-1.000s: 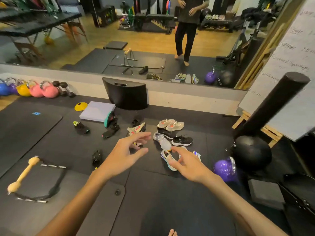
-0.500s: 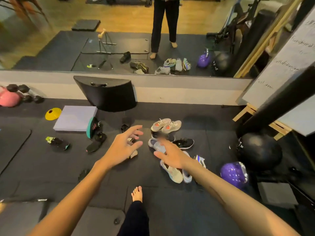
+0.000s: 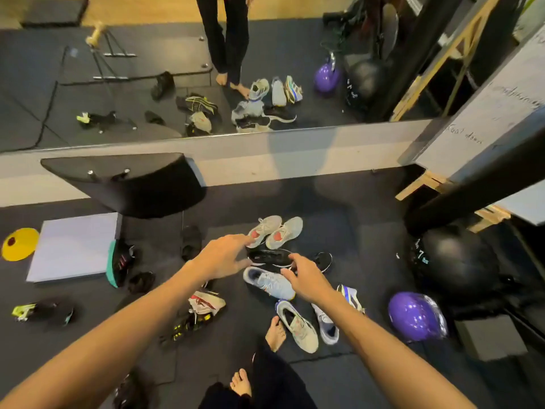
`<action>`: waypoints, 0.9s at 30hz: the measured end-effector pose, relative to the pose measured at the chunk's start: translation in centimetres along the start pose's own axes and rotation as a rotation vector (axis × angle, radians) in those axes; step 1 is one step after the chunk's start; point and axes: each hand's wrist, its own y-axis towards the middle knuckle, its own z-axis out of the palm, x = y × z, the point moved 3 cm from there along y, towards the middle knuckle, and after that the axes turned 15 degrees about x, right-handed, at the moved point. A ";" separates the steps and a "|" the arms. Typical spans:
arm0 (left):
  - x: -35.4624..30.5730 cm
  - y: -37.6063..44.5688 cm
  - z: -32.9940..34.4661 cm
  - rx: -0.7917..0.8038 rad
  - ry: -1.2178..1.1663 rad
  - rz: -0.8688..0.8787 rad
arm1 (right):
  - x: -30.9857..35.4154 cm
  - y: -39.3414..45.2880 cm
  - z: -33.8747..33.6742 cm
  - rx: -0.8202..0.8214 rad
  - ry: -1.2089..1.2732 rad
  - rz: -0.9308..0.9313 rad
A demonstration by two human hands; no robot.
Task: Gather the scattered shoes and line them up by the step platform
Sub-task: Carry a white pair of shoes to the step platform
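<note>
- Head view: both hands are seen stretched out over a cluster of shoes on the dark floor mat.
- The left hand is held open, fingers spread, its fingertips reaching over the heel of the grey pair with pink insoles; nothing is gripped.
- The right hand is held loosely curled above the black shoe and the light blue shoe; whether a lace or collar is pinched cannot be told.
- The step platform, a pale flat block, is seen towards the left edge of the mat, with a black and teal shoe leaning against its right side.
- The task is judged to be at an early stage: no row has been formed by the platform, and most shoes are left in a heap near the middle of the mat.
- Further shoes remain scattered: a white and red shoe beside a black and yellow one, a neon-trimmed shoe near the left edge, and a white pair near a bare foot.
- Several dark shoes blend into the mat and are hard to make out; the mirror repeats the scene, and the forearms cover part of the heap.
</note>
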 end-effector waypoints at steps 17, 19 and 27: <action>21.7 40.4 18.9 0.137 0.324 -0.111 | -20.8 42.0 8.8 0.163 -0.329 0.135; 23.7 44.2 21.7 0.170 0.344 -0.117 | -22.8 45.9 10.0 0.125 -0.307 0.122; 30.2 51.6 31.1 0.310 0.192 -0.233 | -28.4 55.9 14.4 0.052 -0.098 0.167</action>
